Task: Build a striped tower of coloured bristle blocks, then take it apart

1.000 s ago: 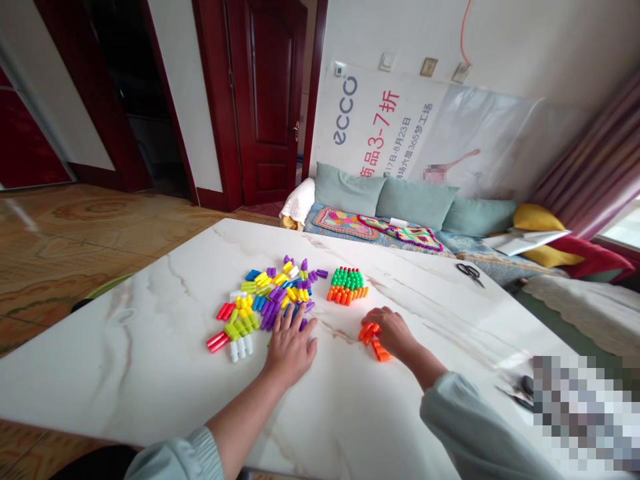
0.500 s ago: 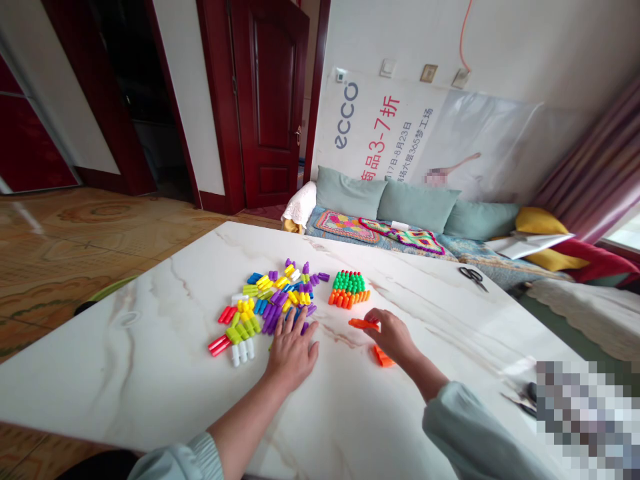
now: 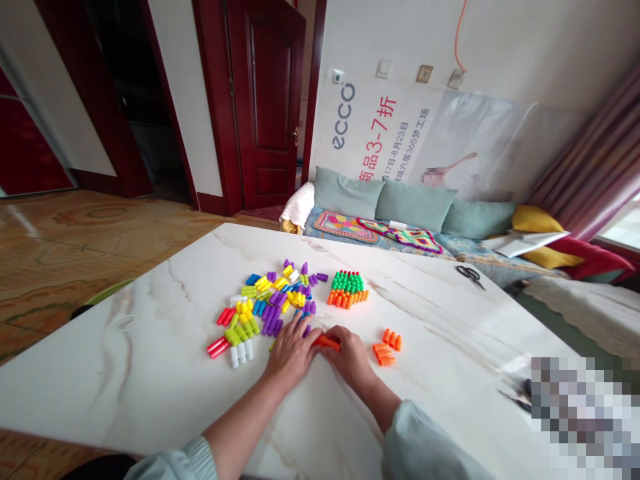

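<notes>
My left hand [image 3: 291, 347] rests low over the table beside the pile, fingers stretched forward. Its thumb and index finger meet the left end of an orange bullet-shaped plastic block [image 3: 327, 341]. My right hand [image 3: 349, 353] pinches that block's right end. Directly beyond my left fingertips lie purple bullet-shaped blocks [image 3: 271, 321], mixed with yellow, blue, green, white and red ones. To the right of my right hand are orange bullet-shaped blocks [image 3: 384, 355]. A joined group of green blocks [image 3: 348, 283] with red tips and an orange front row lies beyond my hands.
Black scissors [image 3: 470, 274] lie near the far right edge of the white marble-patterned table [image 3: 165, 373]. Another dark-handled tool [image 3: 520, 399] is at the right, partly covered by pixelation. A sofa with grey-green cushions [image 3: 420, 203] stands behind the table.
My right hand has moved left with an orange block to meet my left hand. Orange blocks partly hidden by the right hand are now uncovered.
</notes>
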### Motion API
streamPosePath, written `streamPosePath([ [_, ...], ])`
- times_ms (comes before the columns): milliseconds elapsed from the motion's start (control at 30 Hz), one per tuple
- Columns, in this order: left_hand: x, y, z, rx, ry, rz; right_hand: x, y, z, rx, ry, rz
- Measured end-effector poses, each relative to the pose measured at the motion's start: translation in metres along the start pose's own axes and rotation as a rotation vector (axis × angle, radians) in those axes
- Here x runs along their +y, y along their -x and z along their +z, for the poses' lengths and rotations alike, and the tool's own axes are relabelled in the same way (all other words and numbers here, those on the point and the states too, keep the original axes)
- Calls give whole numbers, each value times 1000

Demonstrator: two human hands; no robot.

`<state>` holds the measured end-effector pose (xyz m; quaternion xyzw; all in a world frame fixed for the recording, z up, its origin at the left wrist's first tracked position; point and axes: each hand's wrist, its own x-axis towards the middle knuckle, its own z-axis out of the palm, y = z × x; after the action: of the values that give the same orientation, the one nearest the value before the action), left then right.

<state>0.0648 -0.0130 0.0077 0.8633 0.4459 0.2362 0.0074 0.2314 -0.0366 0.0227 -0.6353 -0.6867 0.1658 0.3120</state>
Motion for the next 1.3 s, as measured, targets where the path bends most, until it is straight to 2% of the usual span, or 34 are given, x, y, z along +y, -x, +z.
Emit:
streamPosePath([
  [100, 2, 0, -4, -11, 22, 12, -3, 0, -4, -19, 30, -23],
  [200, 3, -1, -5, -10, 35, 4, -2, 2, -16, -88, -13, 6],
  [267, 3, -1, -4, 2, 40, -7, 1, 3, -25, -79, -28, 16],
  [433, 2, 0, -2, 8, 49, -15, 16, -5, -47, 134, 141, -36],
  [533, 2, -1, -2, -1, 72, -9, 34, -19, -54, 238, 68, 38],
  [667, 3, -2, -2, -4, 83, -16, 60, -38, -53, 308, 21, 200],
  [833, 2, -2, -2, -16, 95, -17, 80, -57, -47, 337, 115, 260],
  [1033, 1, -1, -1, -21, 101, -27, 85, -71, -39, 313, 43, 314],
  [1300, 1, -2, -1, -7, 108, -18, 82, -78, -35, 377, -19, 362],
])
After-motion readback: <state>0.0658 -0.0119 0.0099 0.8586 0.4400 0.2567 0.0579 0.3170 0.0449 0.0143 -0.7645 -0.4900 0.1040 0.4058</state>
